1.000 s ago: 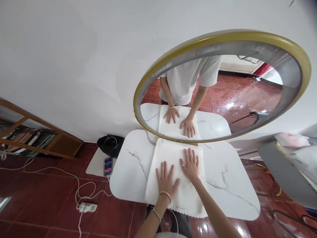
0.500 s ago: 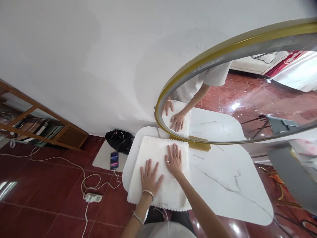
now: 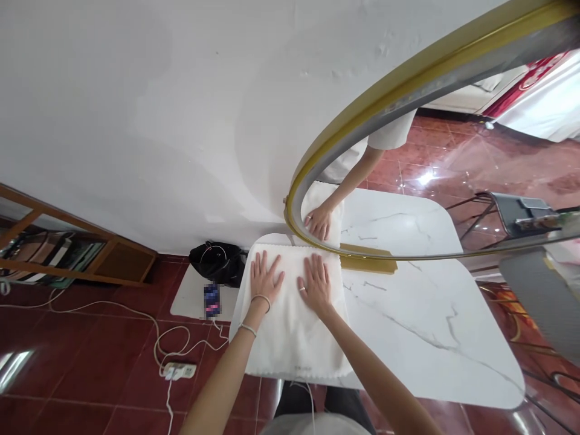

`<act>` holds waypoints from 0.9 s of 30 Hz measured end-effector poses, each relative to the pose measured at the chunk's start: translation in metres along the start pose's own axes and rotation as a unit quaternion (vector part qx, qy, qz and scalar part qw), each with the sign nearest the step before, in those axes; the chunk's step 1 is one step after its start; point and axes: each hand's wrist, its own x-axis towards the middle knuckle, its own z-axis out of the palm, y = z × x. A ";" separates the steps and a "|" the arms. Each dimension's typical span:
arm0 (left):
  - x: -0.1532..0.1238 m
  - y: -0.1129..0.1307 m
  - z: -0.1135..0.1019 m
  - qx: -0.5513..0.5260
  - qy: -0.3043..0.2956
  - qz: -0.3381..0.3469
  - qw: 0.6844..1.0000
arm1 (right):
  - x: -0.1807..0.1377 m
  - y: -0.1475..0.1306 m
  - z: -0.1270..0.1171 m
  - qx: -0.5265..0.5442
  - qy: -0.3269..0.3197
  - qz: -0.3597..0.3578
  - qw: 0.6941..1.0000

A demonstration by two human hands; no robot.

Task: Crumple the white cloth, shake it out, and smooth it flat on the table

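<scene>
A white cloth [image 3: 294, 338] with scalloped edges lies flat over the left end of the white marble-patterned table [image 3: 399, 338]. My left hand [image 3: 265, 281] rests on the cloth's far left part, fingers spread and palm down. To its right, my right hand [image 3: 316, 287], with a ring on one finger, also presses flat on the cloth near its far edge. Neither hand grips anything. Just beyond them the gold-framed round mirror [image 3: 389, 103] stands on a gold base [image 3: 369, 261]; it reflects one hand and part of the cloth.
Left of the table, a black bag [image 3: 217, 263] and a phone [image 3: 211, 300] lie on a pale low surface. A power strip [image 3: 180, 370] and white cables are on the red tiled floor. A wooden cabinet [image 3: 122, 260] stands against the wall. A grey chair [image 3: 539, 302] is at the right.
My left hand has slid forward and left across the cloth to its far part. My right hand has stayed near the far edge. The view has shifted slightly.
</scene>
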 end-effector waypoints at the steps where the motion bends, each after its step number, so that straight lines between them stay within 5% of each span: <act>1: 0.007 -0.002 0.000 0.002 0.003 -0.004 1.000 | 0.012 -0.002 0.003 0.002 -0.004 0.002 1.000; 8: 0.066 -0.011 -0.001 0.010 0.008 -0.017 1.000 | 0.098 -0.010 0.020 0.005 -0.103 0.099 0.990; 14: 0.089 -0.011 0.000 0.014 0.002 -0.008 1.000 | 0.123 -0.006 0.026 0.004 -0.112 0.105 0.988; 19: 0.074 -0.010 -0.003 0.027 -0.031 0.068 0.997 | 0.102 -0.010 0.020 0.008 -0.100 0.097 0.990; 27: 0.000 -0.003 -0.008 0.040 -0.040 0.088 0.995 | 0.008 -0.011 0.004 -0.015 -0.016 0.003 1.000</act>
